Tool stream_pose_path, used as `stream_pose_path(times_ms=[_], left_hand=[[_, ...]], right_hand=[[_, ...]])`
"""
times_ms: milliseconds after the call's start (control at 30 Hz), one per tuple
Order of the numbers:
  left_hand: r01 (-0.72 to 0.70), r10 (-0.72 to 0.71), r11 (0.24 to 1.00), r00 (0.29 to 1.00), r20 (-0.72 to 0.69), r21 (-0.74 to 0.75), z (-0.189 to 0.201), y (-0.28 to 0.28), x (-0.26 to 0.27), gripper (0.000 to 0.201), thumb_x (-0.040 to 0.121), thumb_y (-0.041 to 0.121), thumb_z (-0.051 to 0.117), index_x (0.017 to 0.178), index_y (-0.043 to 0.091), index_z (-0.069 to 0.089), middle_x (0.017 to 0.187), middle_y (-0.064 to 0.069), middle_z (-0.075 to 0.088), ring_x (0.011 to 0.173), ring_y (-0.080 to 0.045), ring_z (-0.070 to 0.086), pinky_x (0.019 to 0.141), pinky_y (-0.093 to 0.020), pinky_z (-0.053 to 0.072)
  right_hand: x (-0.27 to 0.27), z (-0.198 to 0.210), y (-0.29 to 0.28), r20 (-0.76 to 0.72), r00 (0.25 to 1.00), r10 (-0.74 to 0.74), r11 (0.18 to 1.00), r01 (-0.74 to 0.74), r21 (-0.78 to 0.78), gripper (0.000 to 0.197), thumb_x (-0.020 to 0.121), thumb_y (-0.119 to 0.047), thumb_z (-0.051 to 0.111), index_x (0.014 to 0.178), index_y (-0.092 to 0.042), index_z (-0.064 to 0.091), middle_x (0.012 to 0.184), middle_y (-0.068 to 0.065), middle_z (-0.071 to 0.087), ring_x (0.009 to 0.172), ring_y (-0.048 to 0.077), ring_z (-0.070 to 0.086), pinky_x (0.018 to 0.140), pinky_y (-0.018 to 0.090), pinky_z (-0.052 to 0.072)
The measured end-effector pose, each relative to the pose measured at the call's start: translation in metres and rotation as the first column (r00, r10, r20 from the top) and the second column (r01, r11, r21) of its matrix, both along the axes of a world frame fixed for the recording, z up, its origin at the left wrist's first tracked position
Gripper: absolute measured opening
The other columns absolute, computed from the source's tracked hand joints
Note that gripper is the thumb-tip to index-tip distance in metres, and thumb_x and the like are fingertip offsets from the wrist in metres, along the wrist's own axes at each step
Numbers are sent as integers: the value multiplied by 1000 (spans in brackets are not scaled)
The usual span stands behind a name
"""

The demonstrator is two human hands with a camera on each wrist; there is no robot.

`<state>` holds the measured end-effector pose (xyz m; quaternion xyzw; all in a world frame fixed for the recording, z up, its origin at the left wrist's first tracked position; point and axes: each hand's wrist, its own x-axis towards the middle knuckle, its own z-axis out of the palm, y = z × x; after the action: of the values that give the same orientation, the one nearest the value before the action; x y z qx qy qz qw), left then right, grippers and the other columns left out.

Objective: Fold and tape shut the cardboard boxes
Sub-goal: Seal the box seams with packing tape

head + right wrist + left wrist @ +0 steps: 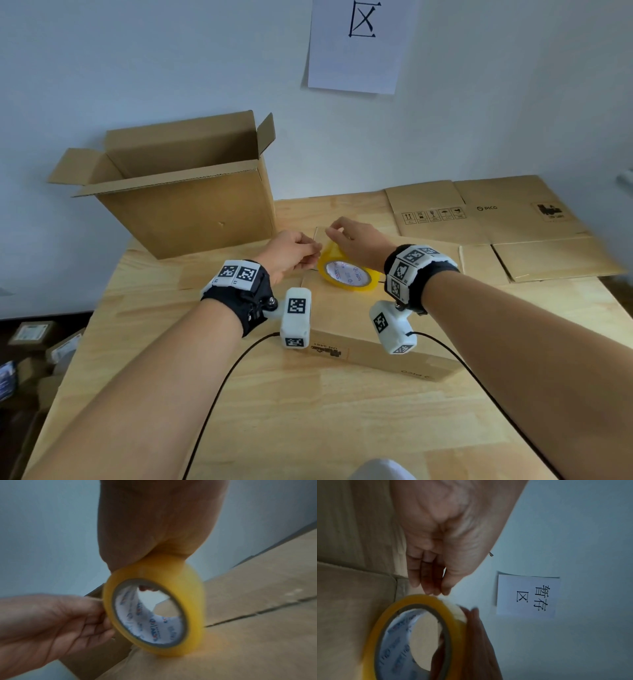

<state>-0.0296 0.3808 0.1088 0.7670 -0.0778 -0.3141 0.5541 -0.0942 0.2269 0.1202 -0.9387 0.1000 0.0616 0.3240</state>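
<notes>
Closed box lies flat on the near table. Tape roll stands on it; your right hand grips the roll's top, your left hand pinches its left rim. Far left: open box.

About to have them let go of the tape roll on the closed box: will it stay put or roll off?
Likely to roll: the tape roll stands on its rim on the closed box, steadied by the right hand. Laid flat it should probably sit still. It looks rigid, with a stiff core, so the left hand can grip it firmly.
</notes>
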Motion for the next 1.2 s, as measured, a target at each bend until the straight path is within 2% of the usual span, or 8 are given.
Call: stream_pose_path(times_ms=[233, 333, 467, 567, 700, 867, 1067, 1200], left_hand=[[-31, 29, 998, 999, 26, 57, 0, 7, 10, 9, 92, 7, 59, 83, 8, 57, 76, -6, 59, 68, -14, 56, 79, -29, 50], [22, -31, 993, 996, 79, 114, 18, 7, 14, 10, 92, 7, 59, 83, 7, 57, 76, -6, 58, 66, -13, 55, 73, -25, 51], [79, -104, 984, 983, 152, 161, 49, 10, 21, 4, 92, 2, 58, 89, 4, 59, 81, -7, 61, 68, -11, 57, 65, -17, 55], [106, -141, 980, 967, 211, 169, 66, 12, 23, 5, 91, 3, 60, 94, -1, 61, 85, -7, 66, 70, -12, 59, 73, -23, 57], [69, -107, 982, 970, 217, 178, 63, 21, 23, 6, 90, 4, 61, 94, 0, 63, 81, -7, 65, 67, -12, 60, 65, -17, 56], [42, -61, 990, 988, 139, 136, 49, 26, 21, 10, 92, 8, 60, 98, 1, 62, 84, -8, 63, 65, -9, 58, 58, -12, 52], [38, -58, 990, 987, 149, 133, 45, 28, 30, 6, 91, 13, 62, 90, 8, 64, 84, -6, 63, 61, -7, 55, 63, -13, 53], [13, -52, 986, 971, 234, 165, 46, 21, 31, 9, 93, 16, 59, 88, 10, 64, 82, 0, 62, 61, -6, 51, 55, -8, 48]], right_hand=[[-11, -8, -1, 14, 999, -30, 996, 29, 80, 42, 98, -47, 36, 118, -15, 53, 89, 4, 57, 78, 18, 50, 55, 22, 33], [-9, -4, 3, 2, 1000, -3, 999, 2, 45, 41, 99, -47, 35, 120, -16, 52, 74, -1, 53, 65, 12, 47, 53, 24, 32], [-6, -1, 10, -12, 1000, 26, 999, -26, 30, 40, 98, -47, 37, 122, -18, 50, 78, 2, 57, 65, 14, 49, 57, 28, 36], [-2, 2, 15, -14, 998, 58, 998, -57, 17, 37, 98, -45, 39, 123, -20, 51, 80, 3, 57, 63, 12, 48, 53, 24, 34], [6, 6, 16, -54, 998, 21, 998, -17, 67, 28, 96, -40, 45, 119, -25, 52, 98, 0, 52, 85, 17, 52, 71, 28, 39], [14, 4, 19, -33, 993, -109, 983, 113, 148, 22, 91, -29, 49, 108, -16, 54, 68, -1, 51, 57, 14, 47, 52, 26, 36], [14, 1, 17, -31, 997, -65, 973, 70, 220, 24, 93, -45, 49, 105, -26, 58, 73, -5, 52, 60, 14, 58, 71, 34, 54], [19, 2, 13, -34, 995, -94, 977, 99, 190, 25, 94, -41, 50, 105, -21, 60, 81, -5, 53, 71, 18, 54, 70, 31, 46]])
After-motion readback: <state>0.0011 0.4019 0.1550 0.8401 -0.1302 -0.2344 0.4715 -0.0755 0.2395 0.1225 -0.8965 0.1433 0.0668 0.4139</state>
